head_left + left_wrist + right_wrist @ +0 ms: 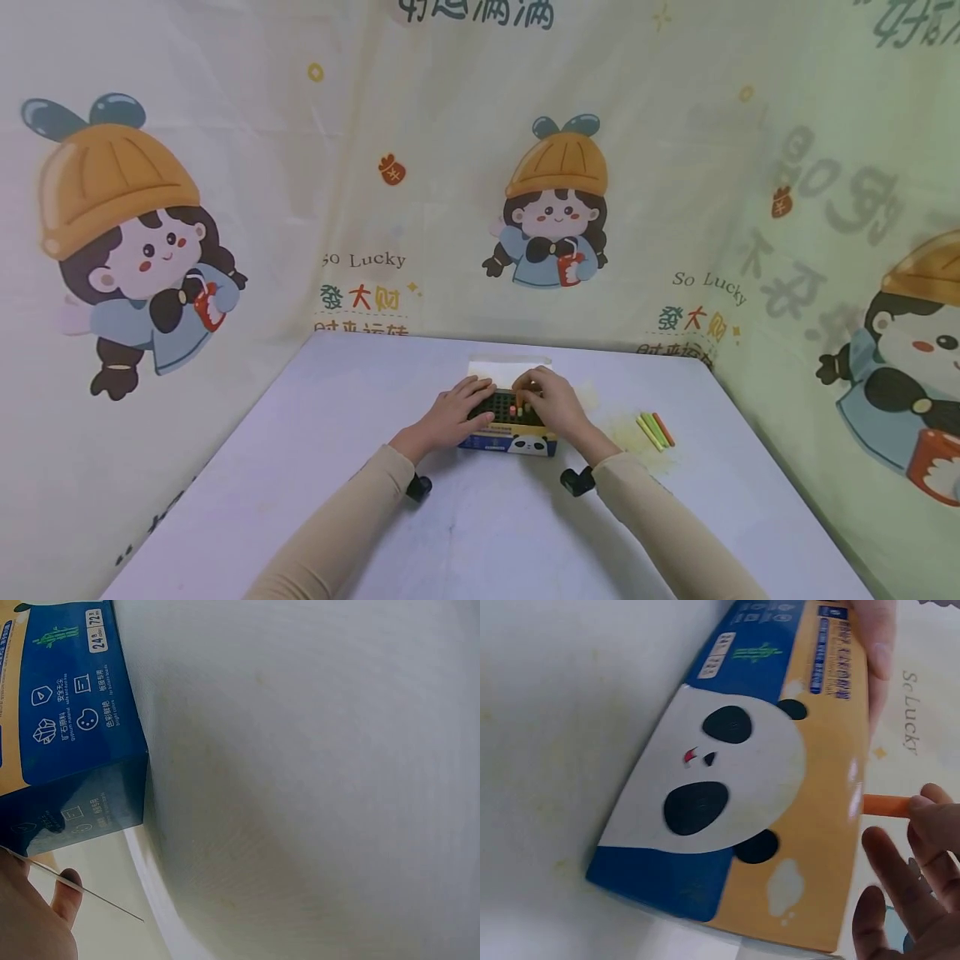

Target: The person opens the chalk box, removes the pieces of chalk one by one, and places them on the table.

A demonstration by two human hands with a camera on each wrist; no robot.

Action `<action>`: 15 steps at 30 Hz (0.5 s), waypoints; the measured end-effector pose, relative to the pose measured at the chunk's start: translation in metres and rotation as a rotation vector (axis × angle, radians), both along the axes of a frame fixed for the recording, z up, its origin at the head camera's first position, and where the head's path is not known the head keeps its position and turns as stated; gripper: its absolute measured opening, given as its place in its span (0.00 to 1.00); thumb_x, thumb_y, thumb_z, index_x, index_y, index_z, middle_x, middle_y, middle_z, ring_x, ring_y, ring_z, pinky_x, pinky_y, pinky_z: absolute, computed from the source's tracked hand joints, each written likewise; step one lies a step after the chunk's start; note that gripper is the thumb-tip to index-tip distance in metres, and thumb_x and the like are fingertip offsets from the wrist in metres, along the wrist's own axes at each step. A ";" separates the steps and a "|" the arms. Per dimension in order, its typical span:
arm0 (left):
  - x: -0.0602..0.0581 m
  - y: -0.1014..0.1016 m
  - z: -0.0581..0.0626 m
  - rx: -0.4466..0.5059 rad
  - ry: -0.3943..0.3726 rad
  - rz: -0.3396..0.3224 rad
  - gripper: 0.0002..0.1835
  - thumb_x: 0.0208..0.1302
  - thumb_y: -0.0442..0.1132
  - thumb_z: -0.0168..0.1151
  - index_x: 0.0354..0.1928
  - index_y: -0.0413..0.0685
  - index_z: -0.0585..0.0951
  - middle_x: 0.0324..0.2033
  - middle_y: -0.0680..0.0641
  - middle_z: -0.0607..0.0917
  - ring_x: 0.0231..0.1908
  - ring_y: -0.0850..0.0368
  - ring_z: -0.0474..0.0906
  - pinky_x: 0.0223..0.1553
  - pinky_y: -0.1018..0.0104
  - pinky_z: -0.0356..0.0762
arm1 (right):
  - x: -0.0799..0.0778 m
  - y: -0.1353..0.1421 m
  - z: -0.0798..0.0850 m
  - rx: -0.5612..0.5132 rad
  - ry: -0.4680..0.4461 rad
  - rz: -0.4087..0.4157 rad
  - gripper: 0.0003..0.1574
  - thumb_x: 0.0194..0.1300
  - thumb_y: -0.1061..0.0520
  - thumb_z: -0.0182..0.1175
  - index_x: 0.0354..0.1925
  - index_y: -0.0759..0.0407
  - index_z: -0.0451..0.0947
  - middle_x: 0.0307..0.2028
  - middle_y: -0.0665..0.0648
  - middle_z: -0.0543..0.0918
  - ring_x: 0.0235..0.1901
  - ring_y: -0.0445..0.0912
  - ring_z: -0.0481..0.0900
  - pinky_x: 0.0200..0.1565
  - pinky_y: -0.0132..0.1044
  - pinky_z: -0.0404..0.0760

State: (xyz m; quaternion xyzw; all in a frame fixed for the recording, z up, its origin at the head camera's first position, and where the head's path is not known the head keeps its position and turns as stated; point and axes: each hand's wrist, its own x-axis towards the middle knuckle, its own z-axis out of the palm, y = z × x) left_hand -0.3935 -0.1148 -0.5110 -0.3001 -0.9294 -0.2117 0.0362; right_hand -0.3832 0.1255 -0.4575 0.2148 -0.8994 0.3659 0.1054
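Observation:
A blue and yellow chalk box [507,442] with a panda face [716,765] on its front stands on the table. Its top is raised open, showing a dark grid [491,404] of holes with a few coloured sticks in it. My left hand [450,412] holds the box at its left end, thumb along the front edge, fingers toward the back. Over the right part of the grid, my right hand [551,404] pinches an orange chalk stick [886,805] between thumb and fingertip. The stick's lower end is hidden behind the box front in the right wrist view.
Several yellow, green and orange-red chalk sticks [656,431] lie side by side to the right of the box. The white lid flap [487,368] stands up behind it. Yellowish dust marks the white table [450,533], and printed cloth [450,208] hangs around it.

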 end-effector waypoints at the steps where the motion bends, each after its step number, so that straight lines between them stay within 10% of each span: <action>1: 0.000 0.000 0.000 0.002 -0.003 0.000 0.37 0.80 0.66 0.42 0.83 0.58 0.57 0.82 0.52 0.55 0.82 0.46 0.42 0.73 0.37 0.56 | 0.001 0.000 0.001 -0.026 0.000 -0.003 0.07 0.73 0.63 0.63 0.45 0.56 0.86 0.43 0.51 0.83 0.47 0.50 0.88 0.49 0.46 0.86; 15: 0.000 0.001 -0.002 0.010 0.015 0.006 0.37 0.80 0.66 0.42 0.82 0.58 0.58 0.81 0.51 0.57 0.82 0.45 0.44 0.72 0.35 0.56 | 0.000 0.003 0.016 -0.206 0.028 -0.067 0.09 0.74 0.62 0.63 0.50 0.62 0.85 0.48 0.58 0.82 0.46 0.55 0.89 0.46 0.45 0.87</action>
